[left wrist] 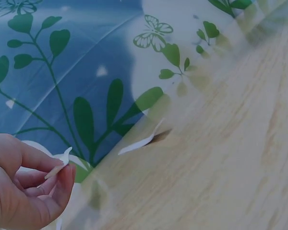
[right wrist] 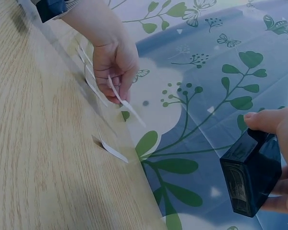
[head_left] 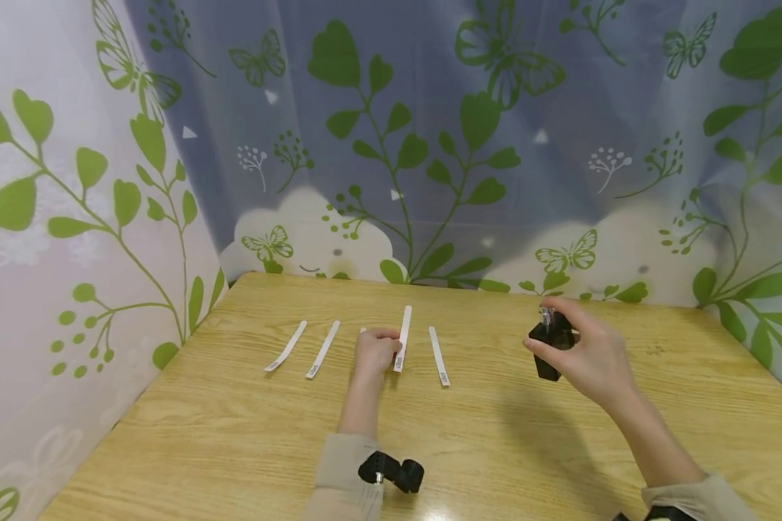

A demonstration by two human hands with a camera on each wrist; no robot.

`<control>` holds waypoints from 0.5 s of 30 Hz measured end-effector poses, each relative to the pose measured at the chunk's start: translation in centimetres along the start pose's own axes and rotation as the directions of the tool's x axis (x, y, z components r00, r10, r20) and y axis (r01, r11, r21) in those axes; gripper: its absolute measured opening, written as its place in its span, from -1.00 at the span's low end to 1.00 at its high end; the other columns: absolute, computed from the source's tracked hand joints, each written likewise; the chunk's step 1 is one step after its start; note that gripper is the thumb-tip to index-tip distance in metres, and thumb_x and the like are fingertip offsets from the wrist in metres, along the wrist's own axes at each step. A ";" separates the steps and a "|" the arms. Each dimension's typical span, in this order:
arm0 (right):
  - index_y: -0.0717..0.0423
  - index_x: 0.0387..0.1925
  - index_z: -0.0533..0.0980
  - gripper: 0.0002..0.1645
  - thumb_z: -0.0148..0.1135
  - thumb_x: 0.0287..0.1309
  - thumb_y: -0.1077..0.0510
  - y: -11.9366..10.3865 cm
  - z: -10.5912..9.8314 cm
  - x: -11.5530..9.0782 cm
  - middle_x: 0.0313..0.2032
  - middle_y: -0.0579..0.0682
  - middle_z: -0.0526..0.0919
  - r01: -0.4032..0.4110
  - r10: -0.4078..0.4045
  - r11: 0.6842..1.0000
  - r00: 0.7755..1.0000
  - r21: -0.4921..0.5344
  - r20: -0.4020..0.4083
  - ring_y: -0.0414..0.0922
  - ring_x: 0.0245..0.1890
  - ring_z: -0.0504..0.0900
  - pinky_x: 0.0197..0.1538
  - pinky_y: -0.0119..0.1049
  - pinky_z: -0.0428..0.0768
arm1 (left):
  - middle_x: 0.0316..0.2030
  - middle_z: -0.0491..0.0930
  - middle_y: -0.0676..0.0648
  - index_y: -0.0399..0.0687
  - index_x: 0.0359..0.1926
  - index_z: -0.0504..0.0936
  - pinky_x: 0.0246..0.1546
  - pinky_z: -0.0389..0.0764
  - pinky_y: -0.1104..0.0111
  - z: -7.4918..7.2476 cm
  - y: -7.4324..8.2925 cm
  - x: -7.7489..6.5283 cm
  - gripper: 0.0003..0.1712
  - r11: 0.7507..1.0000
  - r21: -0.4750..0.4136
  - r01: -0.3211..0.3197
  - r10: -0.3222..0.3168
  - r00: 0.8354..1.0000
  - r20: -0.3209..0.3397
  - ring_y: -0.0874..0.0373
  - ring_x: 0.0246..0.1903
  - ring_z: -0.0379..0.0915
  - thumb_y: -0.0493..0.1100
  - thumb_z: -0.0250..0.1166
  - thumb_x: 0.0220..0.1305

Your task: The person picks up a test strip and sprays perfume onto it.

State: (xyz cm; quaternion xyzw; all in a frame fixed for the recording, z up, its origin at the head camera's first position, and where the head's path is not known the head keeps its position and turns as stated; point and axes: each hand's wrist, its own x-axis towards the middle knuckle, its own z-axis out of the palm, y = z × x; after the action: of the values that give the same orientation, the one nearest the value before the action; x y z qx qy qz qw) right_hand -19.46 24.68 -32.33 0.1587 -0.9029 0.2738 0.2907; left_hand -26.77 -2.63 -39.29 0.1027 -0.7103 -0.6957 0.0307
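Between thumb and fingers, my left hand (head_left: pixel 376 352) pinches a narrow white paper strip (head_left: pixel 404 329), raised off the table, in the head view. The left wrist view shows this pinched strip (left wrist: pixel 60 163) nearly edge-on. My right hand (head_left: pixel 589 354) holds a black perfume bottle (head_left: pixel 549 354) with a silver neck above the table, its index finger on top and its thumb against the side. From the right wrist view, the bottle's dark angular base (right wrist: pixel 245 179) is visible. Another white strip (head_left: pixel 439 356) lies to the right of my left hand.
Two more white strips, one far left (head_left: pixel 287 347) and one beside it (head_left: pixel 324 349), lie left of my left hand. Behind that hand, the tip of another strip (head_left: pixel 363 330) shows. A leaf-patterned curtain (head_left: pixel 430 181) borders the wooden table (head_left: pixel 469 449) at the back and left.
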 end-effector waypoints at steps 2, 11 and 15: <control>0.10 0.10 0.44 -0.32 0.45 -0.11 0.05 0.0 0.1 -0.1 -0.07 0.17 0.57 0.002 -0.002 1.000 1.000 0.000 0.001 0.08 -0.32 0.58 -0.47 -0.14 0.52 | -0.42 0.51 -0.19 -0.46 -0.28 0.62 -0.55 0.44 0.48 0.0 -0.4 0.0 -0.76 0.999 0.050 -0.011 0.012 1.000 -0.025 0.11 -0.48 0.39 -0.55 0.15 -0.04; 0.12 0.13 0.41 -0.31 0.43 -0.07 0.05 -0.1 0.2 -0.3 -0.05 0.19 0.55 -0.014 0.013 0.999 0.999 0.030 0.031 0.15 -0.26 0.59 -0.30 0.09 0.58 | -0.40 0.55 -0.21 -0.40 -0.40 0.64 -0.42 0.46 0.38 0.0 -1.3 -0.2 -0.81 0.990 0.140 -0.021 0.033 0.996 -0.080 0.02 -0.35 0.40 -0.54 0.21 -0.12; 0.11 0.13 0.41 -0.30 0.43 -0.07 0.03 -0.2 0.3 -0.2 -0.06 0.20 0.56 -0.019 0.018 1.000 0.999 0.024 0.037 0.15 -0.27 0.60 -0.30 0.08 0.58 | -0.38 0.57 -0.21 -0.39 -0.41 0.65 -0.41 0.46 0.38 -0.1 -1.6 -0.1 -0.84 0.987 0.161 -0.015 0.028 0.997 -0.078 0.01 -0.34 0.42 -0.52 0.25 -0.11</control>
State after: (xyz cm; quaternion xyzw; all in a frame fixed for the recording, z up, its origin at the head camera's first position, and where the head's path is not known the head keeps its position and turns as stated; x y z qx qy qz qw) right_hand -19.32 24.41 -32.60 0.1587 -0.9063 0.2844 0.2695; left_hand -26.49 -2.69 -40.89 0.1248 -0.7632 -0.6313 0.0581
